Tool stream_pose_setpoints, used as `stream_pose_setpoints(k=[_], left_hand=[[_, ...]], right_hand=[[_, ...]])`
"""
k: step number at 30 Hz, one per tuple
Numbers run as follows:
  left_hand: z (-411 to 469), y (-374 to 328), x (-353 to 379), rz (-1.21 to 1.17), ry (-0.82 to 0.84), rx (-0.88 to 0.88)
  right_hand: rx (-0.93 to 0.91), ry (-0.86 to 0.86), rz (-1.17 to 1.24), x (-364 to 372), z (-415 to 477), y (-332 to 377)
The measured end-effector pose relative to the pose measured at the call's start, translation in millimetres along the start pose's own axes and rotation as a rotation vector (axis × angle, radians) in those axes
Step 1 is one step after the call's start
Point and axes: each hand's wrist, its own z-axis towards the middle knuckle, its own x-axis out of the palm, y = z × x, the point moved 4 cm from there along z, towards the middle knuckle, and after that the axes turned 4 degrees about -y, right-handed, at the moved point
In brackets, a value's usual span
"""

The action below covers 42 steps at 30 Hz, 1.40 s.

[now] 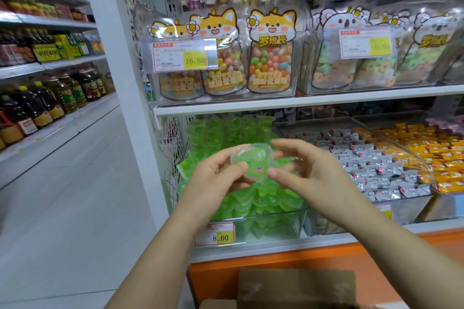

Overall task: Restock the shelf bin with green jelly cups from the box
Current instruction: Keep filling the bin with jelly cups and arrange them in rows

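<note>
A: From the head view, where is the green jelly cup (251,162)?

B: Just above the shelf bin (288,213), held in the air over the heap of green jelly cups (263,199) that fills it. It is a clear, heart-like cup with green jelly inside, its flat face tilted toward the camera.

A: And the hands?

B: Both grasp that one cup. The left hand (216,175) holds its left edge, thumb on the face and fingers curled beneath. The right hand (308,173) pinches the right edge between the thumb and the forefinger. Neither hand touches the bin.

A: What hangs on the bin?

B: A price tag (215,233) reading 8.60, clipped to the left of the bin's front wall.

A: The box?

B: A brown cardboard box (296,288) stands below the bin, in front of the orange base of the shelf. It is blurred, so I cannot tell what it holds.

A: Anything else around the bin?

B: To its right, a second clear bin holds silver-wrapped sweets (376,170). On the shelf above it stand bags of coloured candy (272,63) with fox faces. Far to its left, across the aisle, are oil bottles (60,93).
</note>
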Motion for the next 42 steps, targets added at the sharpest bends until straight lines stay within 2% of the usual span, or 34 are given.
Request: stream_pose_setpoints(k=[3, 7, 9, 13, 16, 20, 22, 27, 30, 33, 42], left_hand=[[1.0, -3.2, 3.8, 0.044, 0.066, -0.023], [5.1, -6.7, 7.4, 0.098, 0.102, -0.003], [7.6, -7.8, 6.6, 0.165, 0.095, 0.028], [9.8, -8.5, 3.1, 0.196, 0.033, 0.077], [15.9, -11.1, -6.5, 0.210, -0.049, 0.131], [18.6, -12.0, -42.3, 0.553, -0.293, 0.303], [16.2, -7.0, -56.2, 0.742, -0.353, 0.347], [21.5, 12.3, -61.6, 1.024, -0.284, 0.338], [21.7, 15.8, -58.1, 1.050, -0.259, 0.325], [22.9, 18.0, -56.8, 1.053, -0.249, 0.326], [24.5, 21.7, -58.4, 1.042, -0.240, 0.309]], right_hand=[[0.170, 0.000, 0.229, 2.7, 0.2, -5.7], [0.250, -0.046, 0.400, 8.8, 1.2, -13.3], [0.261, -0.046, 0.406, 9.6, 2.3, -15.3], [0.201, 0.016, 0.271, 6.2, 8.7, -9.9], [0.188, -0.022, 0.264, 2.9, 25.9, -8.9], [0.235, -0.152, 0.243, 3.5, 66.6, -28.5], [0.252, -0.199, 0.181, 9.3, 89.0, -40.8], [0.265, -0.102, -0.032, 39.2, 137.8, -65.6], [0.142, -0.034, -0.282, 52.7, 160.7, -71.2], [0.104, -0.009, -0.442, 60.7, 177.0, -79.6], [0.115, -0.023, -0.434, 65.1, 184.4, -89.4]])
